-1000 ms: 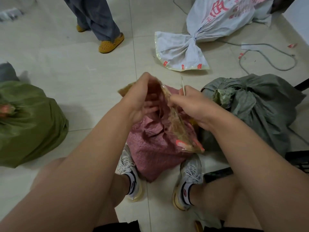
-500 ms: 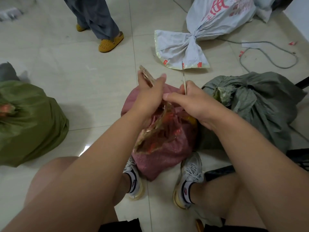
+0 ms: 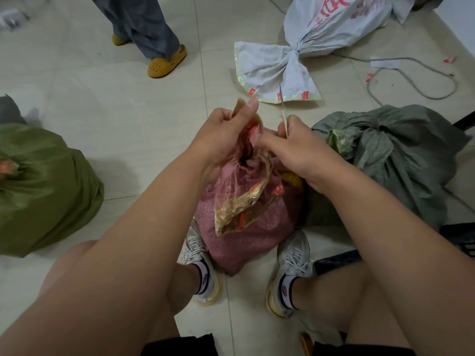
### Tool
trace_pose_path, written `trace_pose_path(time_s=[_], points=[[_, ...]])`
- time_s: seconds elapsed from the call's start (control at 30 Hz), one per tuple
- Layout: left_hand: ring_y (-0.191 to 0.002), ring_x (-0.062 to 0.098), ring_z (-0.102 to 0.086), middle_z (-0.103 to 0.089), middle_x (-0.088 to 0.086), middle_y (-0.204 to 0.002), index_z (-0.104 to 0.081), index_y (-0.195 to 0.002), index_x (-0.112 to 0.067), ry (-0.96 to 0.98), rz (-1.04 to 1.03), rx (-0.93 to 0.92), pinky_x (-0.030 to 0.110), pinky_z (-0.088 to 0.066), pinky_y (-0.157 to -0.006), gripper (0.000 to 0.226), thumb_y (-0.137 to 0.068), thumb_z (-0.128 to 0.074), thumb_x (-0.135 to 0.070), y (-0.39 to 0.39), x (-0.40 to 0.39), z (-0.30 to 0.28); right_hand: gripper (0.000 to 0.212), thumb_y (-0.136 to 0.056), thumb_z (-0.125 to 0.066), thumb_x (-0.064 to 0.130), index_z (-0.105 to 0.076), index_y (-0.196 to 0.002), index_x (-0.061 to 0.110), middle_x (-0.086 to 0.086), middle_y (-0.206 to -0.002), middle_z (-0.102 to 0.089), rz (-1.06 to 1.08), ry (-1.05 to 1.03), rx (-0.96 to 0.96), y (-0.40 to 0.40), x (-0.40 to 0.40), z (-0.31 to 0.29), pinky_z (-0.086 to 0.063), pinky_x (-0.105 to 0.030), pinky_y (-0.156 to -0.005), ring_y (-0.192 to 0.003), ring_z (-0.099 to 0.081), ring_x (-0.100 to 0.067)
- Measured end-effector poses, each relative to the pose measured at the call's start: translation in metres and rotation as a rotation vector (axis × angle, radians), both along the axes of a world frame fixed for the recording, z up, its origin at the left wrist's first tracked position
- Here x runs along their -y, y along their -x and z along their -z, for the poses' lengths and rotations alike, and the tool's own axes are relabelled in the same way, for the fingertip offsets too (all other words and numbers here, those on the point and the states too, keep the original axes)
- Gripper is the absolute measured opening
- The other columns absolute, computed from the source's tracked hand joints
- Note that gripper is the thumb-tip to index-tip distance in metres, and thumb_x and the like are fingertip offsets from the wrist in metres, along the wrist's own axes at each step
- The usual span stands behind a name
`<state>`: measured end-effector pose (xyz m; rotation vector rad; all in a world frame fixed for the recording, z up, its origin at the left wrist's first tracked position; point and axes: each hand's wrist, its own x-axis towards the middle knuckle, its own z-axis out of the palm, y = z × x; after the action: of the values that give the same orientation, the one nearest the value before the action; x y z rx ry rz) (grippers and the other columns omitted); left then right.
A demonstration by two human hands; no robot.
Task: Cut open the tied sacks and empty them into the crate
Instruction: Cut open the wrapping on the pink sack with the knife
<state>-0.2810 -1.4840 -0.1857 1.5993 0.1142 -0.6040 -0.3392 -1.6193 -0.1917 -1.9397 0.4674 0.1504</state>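
Note:
A pink woven sack (image 3: 246, 227) stands on the floor between my feet, its translucent inner liner (image 3: 244, 204) hanging out of the mouth. My left hand (image 3: 226, 134) pinches the top edge of the sack's mouth and holds it up. My right hand (image 3: 295, 147) grips a thin knife (image 3: 282, 109), blade pointing away from me, and its fingers also touch the sack's mouth. A dark opening shows in the sack just below my hands. A black crate (image 3: 460, 237) is partly visible at the right edge.
A green sack (image 3: 43, 188) lies at the left, a grey-green tied sack (image 3: 393, 160) at the right, a white tied sack (image 3: 321, 32) at the far right. A grey cable (image 3: 416, 80) loops on the tiles. Another person's legs in yellow clogs (image 3: 164, 62) stand beyond.
My left hand has lifted the sack's mouth higher and the liner now hangs down the front. A small opening has appeared at the neck. My right hand with the knife stays close.

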Motion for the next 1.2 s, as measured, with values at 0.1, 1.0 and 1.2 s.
trace_pose_path(time_s=[0.1, 1.0, 1.2], points=[[-0.082, 0.009, -0.061, -0.071, 0.007, -0.104, -0.051, -0.099, -0.016, -0.108, 0.024, 0.091, 0.021, -0.047, -0.062, 0.050, -0.082, -0.067, -0.060, -0.004, -0.005, 0.002, 0.035, -0.082, -0.073, 0.038, -0.040, -0.082, 0.026, 0.008, -0.081, -0.053, -0.005, -0.031, -0.001, 0.001, 0.001, -0.002, -0.039, -0.028, -0.065, -0.074, -0.052, -0.009], [-0.094, 0.035, -0.071, -0.070, 0.019, -0.110, -0.063, -0.108, -0.003, 0.377, -0.388, -0.239, 0.056, -0.056, -0.079, 0.042, -0.092, -0.049, -0.038, -0.036, -0.045, -0.022, 0.111, -0.062, -0.060, 0.086, -0.031, -0.146, 0.019, 0.000, -0.148, -0.039, -0.122, -0.055, -0.295, 0.003, 0.002, 0.018, -0.042, -0.042, -0.104, -0.129, -0.046, -0.020], [-0.067, 0.021, -0.060, -0.061, 0.010, -0.087, -0.058, -0.083, -0.007, 0.591, -0.365, -0.227, 0.028, -0.051, -0.074, 0.021, -0.084, -0.050, -0.026, -0.040, -0.059, -0.021, 0.039, -0.082, -0.074, 0.038, -0.052, -0.105, 0.015, -0.005, -0.093, -0.069, -0.120, -0.327, -0.281, 0.008, -0.012, 0.011, -0.049, -0.047, -0.084, -0.089, -0.066, -0.020]])
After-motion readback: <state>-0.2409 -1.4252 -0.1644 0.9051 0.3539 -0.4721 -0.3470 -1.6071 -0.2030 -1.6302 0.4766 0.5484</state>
